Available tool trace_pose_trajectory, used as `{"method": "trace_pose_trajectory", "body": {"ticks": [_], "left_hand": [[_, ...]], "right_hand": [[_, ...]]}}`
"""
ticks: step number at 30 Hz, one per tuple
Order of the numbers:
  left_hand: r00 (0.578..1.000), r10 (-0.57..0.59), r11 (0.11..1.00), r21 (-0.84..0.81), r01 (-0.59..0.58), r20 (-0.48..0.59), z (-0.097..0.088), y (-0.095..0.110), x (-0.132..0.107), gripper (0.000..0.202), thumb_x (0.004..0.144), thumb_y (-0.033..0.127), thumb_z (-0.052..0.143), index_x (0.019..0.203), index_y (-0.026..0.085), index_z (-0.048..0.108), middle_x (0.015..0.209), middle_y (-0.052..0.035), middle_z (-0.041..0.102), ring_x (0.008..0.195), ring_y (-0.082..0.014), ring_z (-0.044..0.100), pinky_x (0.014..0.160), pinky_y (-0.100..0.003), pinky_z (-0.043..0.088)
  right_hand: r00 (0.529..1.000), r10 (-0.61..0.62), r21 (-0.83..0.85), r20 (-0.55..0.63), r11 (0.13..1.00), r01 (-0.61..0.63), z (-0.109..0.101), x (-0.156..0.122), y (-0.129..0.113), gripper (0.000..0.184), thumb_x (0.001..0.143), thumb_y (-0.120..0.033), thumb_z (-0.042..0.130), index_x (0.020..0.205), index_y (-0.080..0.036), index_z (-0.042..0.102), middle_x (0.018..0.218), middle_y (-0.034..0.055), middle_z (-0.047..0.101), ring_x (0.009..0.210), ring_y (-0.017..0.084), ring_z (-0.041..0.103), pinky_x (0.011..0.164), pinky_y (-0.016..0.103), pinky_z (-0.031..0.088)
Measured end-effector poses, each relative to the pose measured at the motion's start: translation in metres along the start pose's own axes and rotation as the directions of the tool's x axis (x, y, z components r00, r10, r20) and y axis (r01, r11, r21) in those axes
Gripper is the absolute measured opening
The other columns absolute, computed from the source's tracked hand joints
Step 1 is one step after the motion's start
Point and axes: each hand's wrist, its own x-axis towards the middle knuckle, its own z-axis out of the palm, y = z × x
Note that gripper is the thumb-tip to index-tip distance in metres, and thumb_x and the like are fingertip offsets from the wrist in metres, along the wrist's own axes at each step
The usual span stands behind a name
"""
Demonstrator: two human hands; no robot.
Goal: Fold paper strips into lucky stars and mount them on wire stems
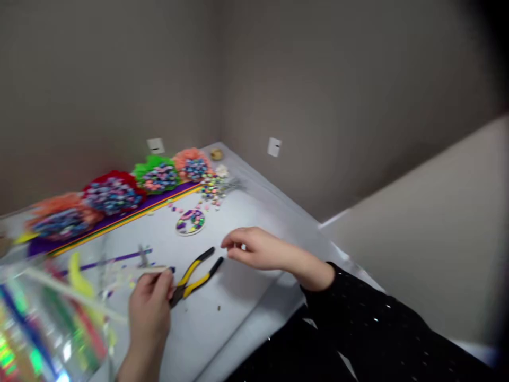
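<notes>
My left hand (149, 310) is at the lower left, fingers pinched on a thin pale stick or wire (131, 271) that runs left over the white table (246, 297). Yellow-and-black pliers (194, 276) lie on the table just to its right, their jaws near my fingertips. My right hand (258, 248), in a black sleeve, hovers right of the plier handles. Its fingers curl together, and what lies between them is too small and blurred to name.
A round dish of coloured beads (191, 221) sits further back, with loose beads (212, 191) beyond it. Coloured paper pom-poms (113, 192) line the wall on purple and yellow sheets (119, 220). A shiny iridescent bundle (35, 329) fills the lower left. Purple strip (115, 260) lies near the hands.
</notes>
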Motion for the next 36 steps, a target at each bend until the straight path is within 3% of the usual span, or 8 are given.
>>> {"method": "trace_pose_trajectory", "body": {"ticks": [4,9,12,17,24,28,31,36], "left_hand": [[0.999,-0.043,0.978,-0.203,0.039,-0.016,-0.001,0.000,0.004,0.020,0.073,0.034,0.062,0.072,0.015,0.055,0.051,0.0073,0.046,0.043,-0.0058,0.038,0.042,-0.018,0.030],[0.997,-0.058,0.984,-0.169,0.049,-0.047,-0.004,0.003,0.000,0.023,0.072,0.035,0.064,0.075,0.013,0.061,0.058,0.0018,0.057,0.050,-0.0092,0.048,0.046,-0.019,0.036],[0.998,-0.049,0.988,-0.149,0.044,-0.031,-0.001,0.003,-0.002,0.023,0.072,0.035,0.064,0.075,0.012,0.063,0.064,-0.0010,0.061,0.056,-0.0113,0.053,0.051,-0.020,0.041],[0.988,-0.118,0.959,-0.247,0.138,0.096,-0.001,0.001,-0.003,0.026,0.073,0.038,0.063,0.071,0.012,0.060,0.057,0.0015,0.057,0.043,-0.0060,0.043,0.043,-0.018,0.033],[0.910,-0.250,0.798,-0.462,0.387,0.331,0.000,0.005,-0.003,0.027,0.067,0.035,0.068,0.075,0.011,0.057,0.063,0.0011,0.053,0.046,-0.0038,0.038,0.039,-0.015,0.021],[0.932,-0.179,0.876,-0.380,0.296,0.314,-0.002,0.006,-0.006,0.027,0.071,0.036,0.065,0.082,0.013,0.058,0.058,0.0052,0.048,0.041,-0.0024,0.029,0.039,-0.016,0.021],[0.957,-0.126,0.942,-0.272,0.198,0.261,-0.004,0.009,-0.007,0.021,0.076,0.035,0.059,0.075,0.014,0.057,0.052,0.0065,0.043,0.042,-0.0042,0.031,0.041,-0.017,0.024],[0.981,-0.080,0.974,-0.195,0.115,0.178,-0.005,0.013,-0.006,0.019,0.078,0.032,0.054,0.068,0.016,0.054,0.050,0.0070,0.038,0.044,-0.0066,0.034,0.043,-0.018,0.027]], "right_hand": [[1.000,0.029,0.284,-0.003,0.958,-0.027,0.075,0.074,-0.005,0.016,0.075,-0.022,0.058,0.090,-0.017,0.060,0.068,-0.0027,0.057,0.058,0.010,0.050,0.057,0.022,0.040],[0.996,0.067,0.523,-0.064,0.852,-0.024,0.120,0.085,0.000,0.009,0.076,-0.026,0.052,0.071,-0.018,0.052,0.061,-0.0040,0.049,0.055,0.010,0.044,0.054,0.021,0.037],[0.995,0.093,0.578,-0.048,0.815,-0.048,0.121,0.080,0.002,0.011,0.074,-0.027,0.053,0.069,-0.018,0.050,0.058,-0.0049,0.045,0.053,0.009,0.040,0.051,0.021,0.034],[0.990,0.134,0.649,0.036,0.750,-0.125,0.112,0.080,0.003,0.012,0.074,-0.028,0.052,0.067,-0.018,0.048,0.051,-0.0069,0.042,0.045,0.007,0.034,0.044,0.019,0.028],[0.975,0.157,0.752,0.160,0.620,-0.224,0.109,0.077,0.007,0.012,0.072,-0.027,0.054,0.068,-0.017,0.049,0.047,-0.0075,0.046,0.036,0.004,0.029,0.037,0.016,0.021],[0.978,0.147,0.719,0.146,0.663,-0.207,0.105,0.076,0.004,0.010,0.071,-0.024,0.054,0.066,-0.018,0.049,0.051,-0.0068,0.048,0.039,0.004,0.033,0.038,0.016,0.025],[0.987,0.102,0.659,0.122,0.735,-0.158,0.105,0.076,0.003,0.009,0.070,-0.022,0.054,0.064,-0.018,0.049,0.052,-0.0068,0.045,0.043,0.005,0.036,0.041,0.017,0.029],[0.997,0.016,0.552,-0.079,0.833,0.030,0.112,0.072,0.005,0.009,0.074,-0.022,0.056,0.082,-0.017,0.056,0.065,-0.0022,0.055,0.057,0.010,0.051,0.051,0.020,0.042]]}}
